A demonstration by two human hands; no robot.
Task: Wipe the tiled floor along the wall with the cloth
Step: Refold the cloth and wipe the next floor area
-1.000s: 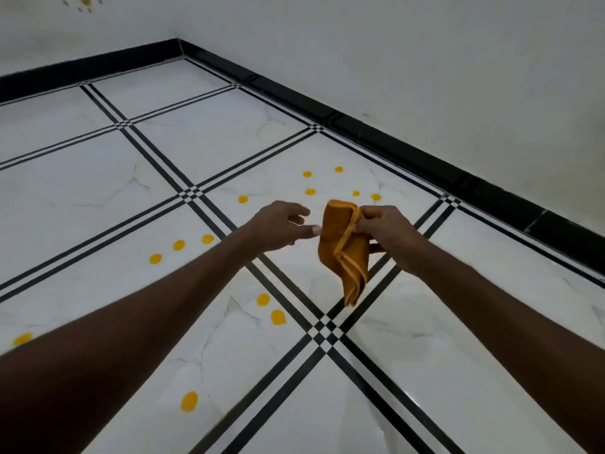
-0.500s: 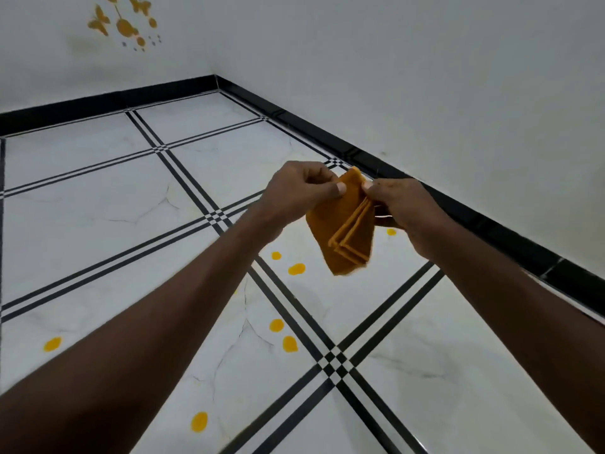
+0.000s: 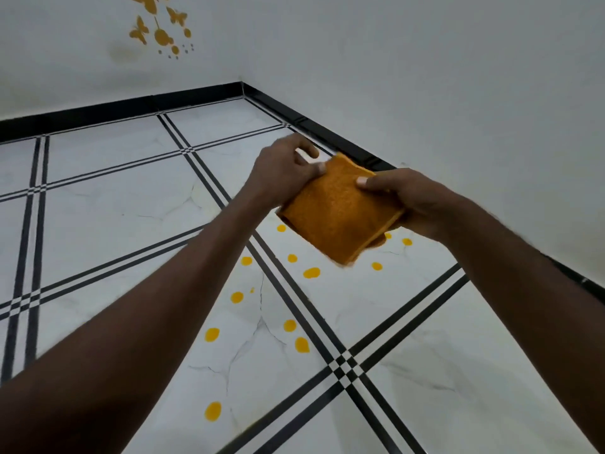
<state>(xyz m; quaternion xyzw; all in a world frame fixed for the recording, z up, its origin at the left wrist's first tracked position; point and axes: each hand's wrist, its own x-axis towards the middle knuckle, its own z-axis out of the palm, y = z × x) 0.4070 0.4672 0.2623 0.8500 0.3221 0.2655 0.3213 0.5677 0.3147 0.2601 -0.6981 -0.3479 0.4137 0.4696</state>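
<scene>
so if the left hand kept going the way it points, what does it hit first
Probably the black skirting at the wall's foot, just past the left hand, which pinches the cloth. Depth is unclear, so it might meet the floor first.

I can read no words, numbers or labels anywhere, not on the walls, the floor or my cloth.
</scene>
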